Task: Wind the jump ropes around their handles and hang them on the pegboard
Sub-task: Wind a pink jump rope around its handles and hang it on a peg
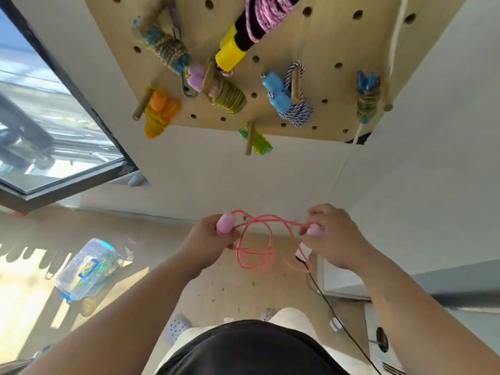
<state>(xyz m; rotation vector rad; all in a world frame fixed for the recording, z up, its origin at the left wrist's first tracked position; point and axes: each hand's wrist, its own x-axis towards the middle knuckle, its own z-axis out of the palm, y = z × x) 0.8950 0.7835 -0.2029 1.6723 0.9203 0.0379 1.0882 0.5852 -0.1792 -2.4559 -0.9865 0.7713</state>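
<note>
my left hand (209, 234) and right hand (328, 234) each grip a pink handle; the pink rope (257, 247) loops loosely between them.

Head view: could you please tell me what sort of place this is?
Probably an indoor room with a storage wall: a pegboard hung with wound jump ropes, a large window beside it.

A clear plastic box (86, 269) with a blue latch lies on the wooden floor (221, 290). Up and left of the box is a dark-framed window (54, 131); well right of it runs a black cable (319, 289), and lower right of it stands a pale perforated clog (177, 327)
</note>
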